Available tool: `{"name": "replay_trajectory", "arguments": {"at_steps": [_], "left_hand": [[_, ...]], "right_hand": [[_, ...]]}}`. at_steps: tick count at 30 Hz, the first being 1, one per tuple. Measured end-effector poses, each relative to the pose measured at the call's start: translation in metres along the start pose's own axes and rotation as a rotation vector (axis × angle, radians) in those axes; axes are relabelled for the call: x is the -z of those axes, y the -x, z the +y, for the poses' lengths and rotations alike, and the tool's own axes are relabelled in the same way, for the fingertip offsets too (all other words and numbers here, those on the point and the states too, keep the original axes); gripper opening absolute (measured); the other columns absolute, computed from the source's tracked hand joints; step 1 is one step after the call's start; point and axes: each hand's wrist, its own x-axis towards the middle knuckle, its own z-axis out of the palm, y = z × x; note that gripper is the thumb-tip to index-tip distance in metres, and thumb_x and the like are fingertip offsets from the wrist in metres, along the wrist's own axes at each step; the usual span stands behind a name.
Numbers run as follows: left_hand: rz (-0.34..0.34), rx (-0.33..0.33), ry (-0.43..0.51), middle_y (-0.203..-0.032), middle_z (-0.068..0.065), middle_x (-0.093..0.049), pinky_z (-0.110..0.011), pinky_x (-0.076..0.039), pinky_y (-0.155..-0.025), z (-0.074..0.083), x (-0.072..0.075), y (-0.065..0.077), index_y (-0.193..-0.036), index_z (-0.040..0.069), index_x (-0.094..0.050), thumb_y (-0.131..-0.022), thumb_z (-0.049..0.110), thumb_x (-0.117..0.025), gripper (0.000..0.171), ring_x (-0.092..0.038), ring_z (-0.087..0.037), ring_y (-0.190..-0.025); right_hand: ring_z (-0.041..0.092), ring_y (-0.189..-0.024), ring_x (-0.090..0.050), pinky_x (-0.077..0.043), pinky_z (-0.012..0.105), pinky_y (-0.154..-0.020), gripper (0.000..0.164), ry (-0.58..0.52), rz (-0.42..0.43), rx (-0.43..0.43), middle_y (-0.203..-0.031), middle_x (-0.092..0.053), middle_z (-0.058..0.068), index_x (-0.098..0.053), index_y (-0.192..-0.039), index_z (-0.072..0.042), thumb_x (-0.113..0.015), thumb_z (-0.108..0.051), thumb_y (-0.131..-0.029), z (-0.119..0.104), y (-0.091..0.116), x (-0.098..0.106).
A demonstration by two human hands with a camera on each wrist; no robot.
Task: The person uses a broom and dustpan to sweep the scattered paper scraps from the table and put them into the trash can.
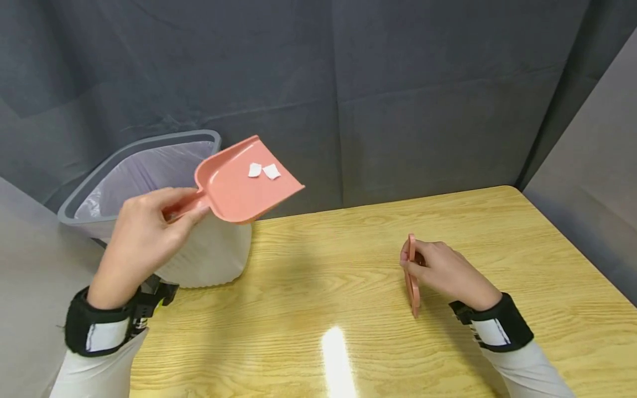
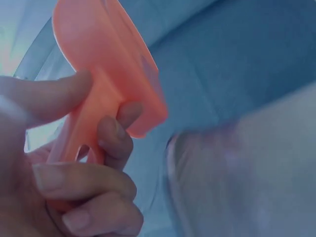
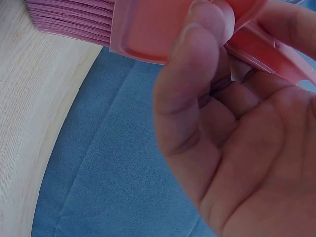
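Observation:
In the head view my left hand (image 1: 149, 232) grips the handle of a pink dustpan (image 1: 234, 190), raised beside the bin's rim. Two small white scraps (image 1: 271, 171) lie on the pan near its front edge. The left wrist view shows the thumb and curled fingers round the dustpan's handle (image 2: 91, 128). At the right, my right hand (image 1: 448, 271) holds a pink hand brush (image 1: 412, 276) on edge above the table. Pink bristles (image 3: 74, 22) show in the right wrist view, close to the wood. Fingers and thumb pinch the brush body there.
A bin (image 1: 204, 254) with a grey rim and a translucent liner (image 1: 149, 166) stands at the left by the table edge. The wooden table (image 1: 318, 265) stretches across the front. Dark grey cloth (image 1: 423, 110) hangs behind it, and a pale panel (image 1: 592, 160) rises at the right.

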Motion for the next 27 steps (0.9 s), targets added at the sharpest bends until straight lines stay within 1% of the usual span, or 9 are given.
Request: {"name": "replay_trajectory", "arguments": {"at_steps": [3, 8, 12, 15, 17, 19, 21, 23, 27], "left_hand": [[0.05, 0.072, -0.046, -0.087, -0.009, -0.073, -0.02, -0.034, -0.059, -0.005, 0.018, -0.002, -0.116, 0.009, -0.079, -0.091, 0.032, -0.081, 0.034, -0.049, -0.01, -0.067], [0.123, 0.233, -0.148, -0.099, -0.02, -0.075, -0.017, -0.032, -0.058, -0.021, 0.045, 0.001, -0.121, 0.006, -0.077, -0.093, 0.035, -0.076, 0.041, -0.043, 0.004, -0.069], [0.173, 0.353, -0.222, -0.101, -0.023, -0.073, -0.018, -0.031, -0.053, -0.036, 0.061, 0.004, -0.124, 0.006, -0.075, -0.095, 0.039, -0.071, 0.044, -0.039, 0.007, -0.065], [0.198, 0.431, -0.236, -0.105, -0.024, -0.071, -0.017, -0.03, -0.051, -0.046, 0.066, 0.006, -0.129, 0.004, -0.072, -0.097, 0.041, -0.066, 0.049, -0.041, 0.001, -0.066], [0.211, 0.468, -0.237, -0.107, -0.026, -0.07, -0.015, -0.03, -0.05, -0.051, 0.067, 0.007, -0.132, 0.002, -0.069, -0.099, 0.04, -0.062, 0.051, -0.041, -0.001, -0.066], [0.225, 0.484, -0.239, -0.108, -0.027, -0.068, -0.013, -0.029, -0.052, -0.054, 0.066, 0.007, -0.134, -0.001, -0.067, -0.101, 0.038, -0.06, 0.051, -0.041, -0.004, -0.068], [0.236, 0.482, -0.258, -0.106, -0.027, -0.068, -0.015, -0.028, -0.051, -0.056, 0.066, 0.007, -0.133, -0.001, -0.067, -0.101, 0.036, -0.058, 0.05, -0.041, -0.007, -0.066], [0.228, 0.486, -0.276, -0.107, -0.029, -0.066, -0.016, -0.027, -0.05, -0.056, 0.066, 0.007, -0.134, -0.003, -0.065, -0.102, 0.035, -0.057, 0.05, -0.046, -0.016, -0.071], [0.208, 0.5, -0.319, -0.112, -0.033, -0.064, -0.021, -0.026, -0.051, -0.055, 0.066, 0.007, -0.138, -0.005, -0.061, -0.104, 0.033, -0.055, 0.051, -0.052, -0.041, -0.086]], "right_hand": [[0.013, -0.064, -0.049, -0.037, 0.029, -0.058, 0.012, -0.003, 0.0, -0.002, -0.079, -0.059, -0.003, -0.067, -0.1, -0.012, -0.06, -0.02, -0.105, -0.001, 0.001, 0.0], [0.013, -0.065, -0.049, -0.036, 0.029, -0.058, 0.012, -0.007, 0.002, 0.001, -0.08, -0.059, -0.003, -0.067, -0.1, -0.012, -0.06, -0.02, -0.106, -0.002, 0.002, 0.0], [0.013, -0.066, -0.05, -0.036, 0.029, -0.058, 0.011, -0.006, 0.006, 0.007, -0.081, -0.06, -0.003, -0.067, -0.1, -0.012, -0.06, -0.019, -0.105, -0.003, 0.002, 0.0], [0.013, -0.066, -0.05, -0.037, 0.029, -0.059, 0.011, -0.002, 0.004, 0.005, -0.081, -0.061, -0.003, -0.067, -0.101, -0.012, -0.061, -0.019, -0.105, -0.004, 0.002, 0.001], [0.013, -0.066, -0.05, -0.037, 0.029, -0.059, 0.01, -0.001, 0.003, 0.005, -0.082, -0.061, -0.003, -0.067, -0.101, -0.012, -0.061, -0.019, -0.105, -0.004, 0.003, 0.001], [0.013, -0.067, -0.051, -0.037, 0.029, -0.06, 0.011, -0.002, -0.001, 0.005, -0.082, -0.061, -0.003, -0.067, -0.101, -0.012, -0.061, -0.02, -0.105, -0.003, 0.003, 0.001], [0.012, -0.067, -0.051, -0.037, 0.029, -0.06, 0.01, -0.004, -0.003, 0.005, -0.082, -0.061, -0.004, -0.067, -0.101, -0.012, -0.061, -0.02, -0.105, -0.003, 0.004, 0.0], [0.013, -0.067, -0.051, -0.037, 0.029, -0.06, 0.01, -0.006, -0.004, 0.004, -0.082, -0.061, -0.004, -0.067, -0.101, -0.012, -0.061, -0.019, -0.105, -0.003, 0.004, 0.0], [0.012, -0.066, -0.05, -0.036, 0.028, -0.059, 0.011, -0.011, -0.002, 0.012, -0.082, -0.061, -0.004, -0.067, -0.101, -0.012, -0.06, -0.019, -0.106, -0.002, 0.004, 0.0]]}}
